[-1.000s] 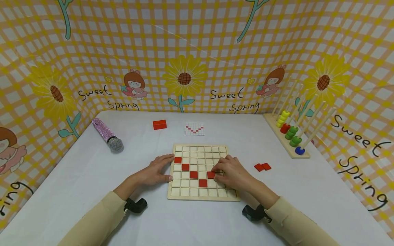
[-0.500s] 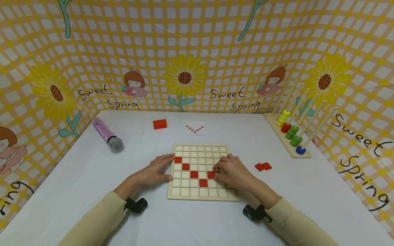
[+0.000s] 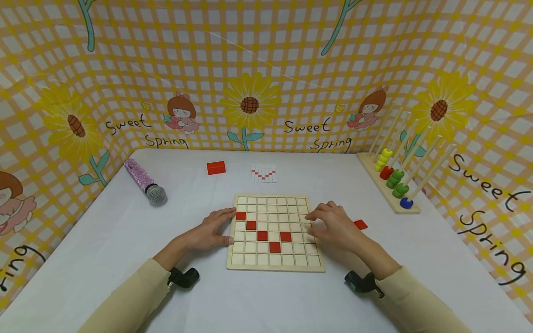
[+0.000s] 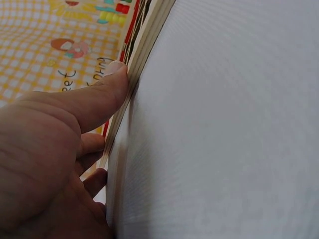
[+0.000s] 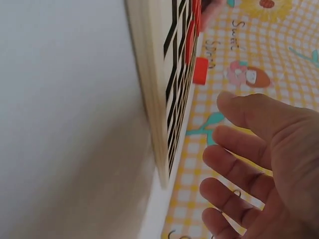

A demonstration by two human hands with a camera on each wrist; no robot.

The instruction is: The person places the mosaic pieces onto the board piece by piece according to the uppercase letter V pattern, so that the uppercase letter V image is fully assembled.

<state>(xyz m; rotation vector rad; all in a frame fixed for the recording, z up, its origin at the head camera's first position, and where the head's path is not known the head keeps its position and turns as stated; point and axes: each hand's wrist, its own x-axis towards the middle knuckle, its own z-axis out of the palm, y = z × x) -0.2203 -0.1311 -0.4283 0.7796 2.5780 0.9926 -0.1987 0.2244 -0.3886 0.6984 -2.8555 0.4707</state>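
A wooden grid board (image 3: pixel 270 268) lies on the white table, with several red square tiles in its cells, among them one tile (image 3: pixel 286 236) right of the lowest tile (image 3: pixel 275 247). My left hand (image 3: pixel 207 232) rests against the board's left edge; in the left wrist view its thumb (image 4: pixel 107 94) touches the rim. My right hand (image 3: pixel 335 227) is over the board's right edge, fingers apart and holding nothing. The right wrist view shows those fingers (image 5: pixel 234 162) loosely bent above the board's side. A loose red tile (image 3: pixel 360 224) shows just beyond the right hand, which hides the tile beside it.
Behind the board lie a small pattern card (image 3: pixel 263 174) and a red box (image 3: pixel 216 168). A glittery pink microphone (image 3: pixel 145 182) is at the left. On the right stands a wooden bead rack (image 3: pixel 387 185) with upright pegs. Patterned cloth (image 3: pixel 266 55) walls the table's back and sides.
My right hand has let go of the red tile on the board and moved right, towards the loose tiles, covering one of them. The left hand has stayed at the board's edge.
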